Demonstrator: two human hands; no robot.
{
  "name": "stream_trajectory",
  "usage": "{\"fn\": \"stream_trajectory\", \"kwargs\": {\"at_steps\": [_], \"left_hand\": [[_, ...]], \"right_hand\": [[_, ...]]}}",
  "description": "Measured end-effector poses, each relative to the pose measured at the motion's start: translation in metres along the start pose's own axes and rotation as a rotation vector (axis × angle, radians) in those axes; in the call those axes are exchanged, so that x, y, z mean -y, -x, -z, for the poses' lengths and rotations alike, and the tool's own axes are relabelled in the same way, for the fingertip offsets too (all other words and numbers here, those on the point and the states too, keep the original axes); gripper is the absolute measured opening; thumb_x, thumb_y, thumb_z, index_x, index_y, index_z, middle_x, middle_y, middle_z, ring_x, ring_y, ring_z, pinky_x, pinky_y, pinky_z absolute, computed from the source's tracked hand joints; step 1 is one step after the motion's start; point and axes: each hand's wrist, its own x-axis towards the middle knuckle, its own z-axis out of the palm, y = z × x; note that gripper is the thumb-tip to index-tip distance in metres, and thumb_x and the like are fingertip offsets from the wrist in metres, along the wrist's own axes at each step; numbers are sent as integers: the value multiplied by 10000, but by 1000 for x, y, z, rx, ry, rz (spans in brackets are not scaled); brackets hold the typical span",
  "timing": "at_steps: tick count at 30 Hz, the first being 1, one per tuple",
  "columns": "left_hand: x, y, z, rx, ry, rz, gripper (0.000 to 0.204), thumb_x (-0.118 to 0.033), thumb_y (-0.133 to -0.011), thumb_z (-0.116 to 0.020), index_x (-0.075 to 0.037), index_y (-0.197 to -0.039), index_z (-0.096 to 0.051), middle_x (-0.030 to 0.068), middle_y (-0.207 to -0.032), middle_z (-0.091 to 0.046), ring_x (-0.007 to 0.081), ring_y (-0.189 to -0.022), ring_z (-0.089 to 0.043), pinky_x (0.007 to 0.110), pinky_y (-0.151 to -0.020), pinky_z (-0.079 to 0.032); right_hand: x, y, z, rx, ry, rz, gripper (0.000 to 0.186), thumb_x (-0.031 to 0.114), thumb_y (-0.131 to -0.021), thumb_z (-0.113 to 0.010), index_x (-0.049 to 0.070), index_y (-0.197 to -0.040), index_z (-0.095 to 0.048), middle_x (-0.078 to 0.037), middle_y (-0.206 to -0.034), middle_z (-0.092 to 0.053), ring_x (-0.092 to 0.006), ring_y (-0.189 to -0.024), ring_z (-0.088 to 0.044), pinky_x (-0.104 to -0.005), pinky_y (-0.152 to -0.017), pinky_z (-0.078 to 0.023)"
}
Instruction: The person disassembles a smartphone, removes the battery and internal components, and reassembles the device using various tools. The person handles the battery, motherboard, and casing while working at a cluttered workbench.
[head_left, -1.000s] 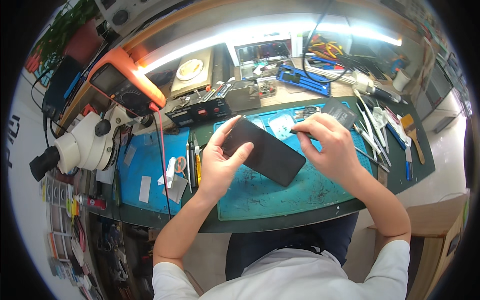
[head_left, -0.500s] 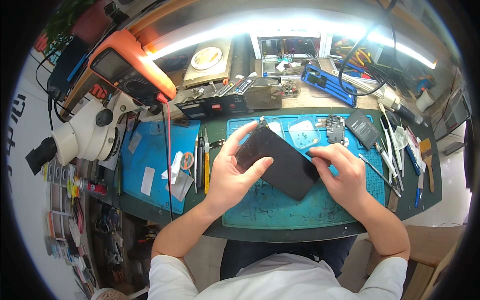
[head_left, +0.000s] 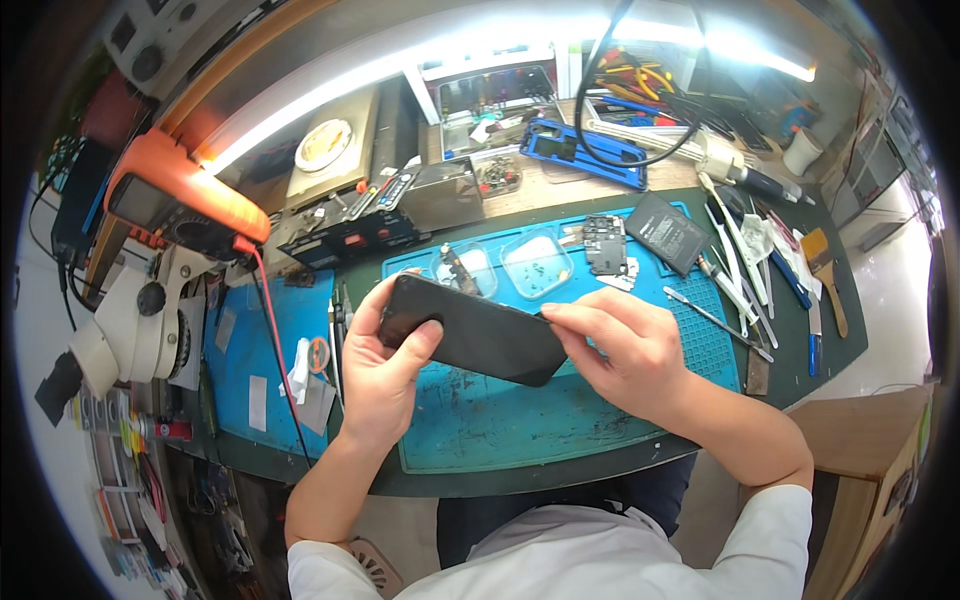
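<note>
Here, black phone (head_left: pixel 475 332): between my hands, above the blue mat (head_left: pixel 520 430); long axis left to right, right end nearer my body.
Left hand (head_left: pixel 382 378): wrapped round the left end, thumb on the face.
Right hand (head_left: pixel 632 352): fingertips bunched at the right end's far corner; whether they grip anything, I cannot tell.

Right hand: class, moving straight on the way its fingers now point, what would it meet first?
Probably the black phone: the right hand is right at its right end, though depth leaves actual contact unclear.
</note>
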Motion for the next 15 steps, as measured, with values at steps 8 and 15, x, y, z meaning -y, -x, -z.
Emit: {"fn": "stream_trajectory", "kwargs": {"at_steps": [8, 15], "left_hand": [[-1, 1, -2, -8, -42, -40, 571, 74, -958, -718, -45, -1485, -533, 73, -1264, -713, 148, -1135, -694, 299, -967, -576], [-2, 2, -2, -21, -57, -39, 589, 68, -957, -724, -43, -1498, -519, 75, -1251, -714, 136, -1117, -695, 281, -943, -583]], "right_hand": [[-1, 2, 3, 15, -12, 48, 346, -53, -778, -772, 39, -1111, -746, -60, -862, -688, -220, -726, -698, -329, -600, -566], [-1, 1, 5, 36, -20, 50, 358, -55, -765, -766, 29, -1112, -742, -64, -871, -685, -228, -743, -698, -341, -615, -569]]}}
